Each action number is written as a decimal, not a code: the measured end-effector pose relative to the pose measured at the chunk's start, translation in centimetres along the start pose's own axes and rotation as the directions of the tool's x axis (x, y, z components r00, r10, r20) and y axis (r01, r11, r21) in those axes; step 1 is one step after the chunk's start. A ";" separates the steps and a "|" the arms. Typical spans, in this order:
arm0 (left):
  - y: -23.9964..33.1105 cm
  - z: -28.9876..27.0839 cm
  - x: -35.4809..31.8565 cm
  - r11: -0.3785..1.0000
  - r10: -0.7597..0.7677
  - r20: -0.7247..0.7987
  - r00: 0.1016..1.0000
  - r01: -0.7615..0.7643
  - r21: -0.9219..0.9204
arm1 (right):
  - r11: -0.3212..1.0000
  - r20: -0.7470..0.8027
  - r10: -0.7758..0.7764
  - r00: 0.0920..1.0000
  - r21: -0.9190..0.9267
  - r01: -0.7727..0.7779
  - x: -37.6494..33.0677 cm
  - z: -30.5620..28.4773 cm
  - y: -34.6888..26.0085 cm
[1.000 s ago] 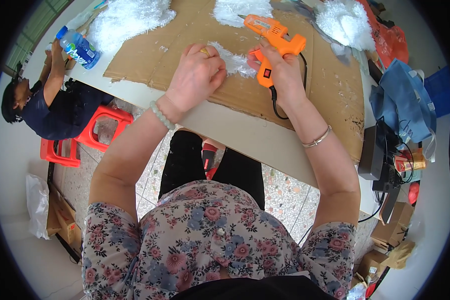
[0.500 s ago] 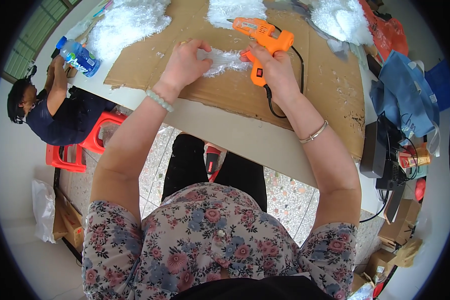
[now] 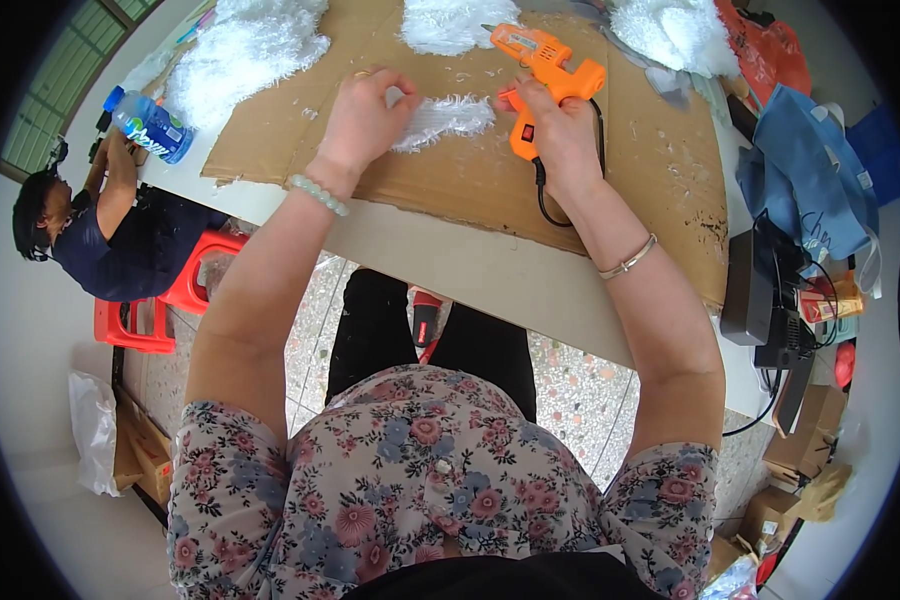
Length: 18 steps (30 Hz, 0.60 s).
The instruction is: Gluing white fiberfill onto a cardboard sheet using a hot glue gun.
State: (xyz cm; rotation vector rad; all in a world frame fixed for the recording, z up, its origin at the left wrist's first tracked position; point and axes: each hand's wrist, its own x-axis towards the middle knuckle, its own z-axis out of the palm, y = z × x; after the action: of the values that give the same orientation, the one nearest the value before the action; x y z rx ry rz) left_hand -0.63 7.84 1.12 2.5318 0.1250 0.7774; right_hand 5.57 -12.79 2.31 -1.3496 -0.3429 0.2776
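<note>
The head view shows the right hand [image 3: 570,145] wrapped round one orange glue gun [image 3: 555,72], aimed away, probably sparing the one white fringed strip [image 3: 452,118] on the bench's [image 3: 430,240] cardboard [image 3: 660,170], nearer than three white fluffy bundles [image 3: 245,55], while the left hand [image 3: 365,120] curls at its left end, whether pinching I cannot tell.

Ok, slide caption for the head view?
Right hand holds an orange glue gun over cardboard; left hand near a fuzzy white strip.

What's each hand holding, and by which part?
Right hand: orange glue gun, by its handle. Left hand: at the left end of the white fringed strip; grip cannot be told.
</note>
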 end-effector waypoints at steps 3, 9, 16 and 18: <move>-1.9 -1.4 0.1 0.956 -0.090 -0.088 0.992 0.061 -0.287 | 1.000 -0.003 -0.011 1.000 0.007 0.011 0.1 -0.2 -0.1; -0.3 -3.3 -3.4 0.937 0.344 -0.006 0.939 -0.343 0.073 | 1.000 -0.007 0.003 1.000 0.011 -0.002 0.6 -0.7 0.6; -1.3 -1.8 -2.6 0.940 0.342 0.047 0.939 -0.342 0.000 | 1.000 -0.035 0.000 0.999 -0.031 -0.001 0.3 -0.5 0.3; -1.4 -1.4 -2.0 0.979 0.201 0.077 0.977 -0.197 -0.061 | 1.000 -0.045 0.005 0.999 -0.017 -0.006 0.3 -0.5 0.3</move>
State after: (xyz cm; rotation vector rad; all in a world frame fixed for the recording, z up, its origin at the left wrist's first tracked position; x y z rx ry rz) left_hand -3.01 9.27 0.46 2.5473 -0.1774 0.7389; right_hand 6.02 -13.02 1.94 -1.3719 -0.3049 0.2493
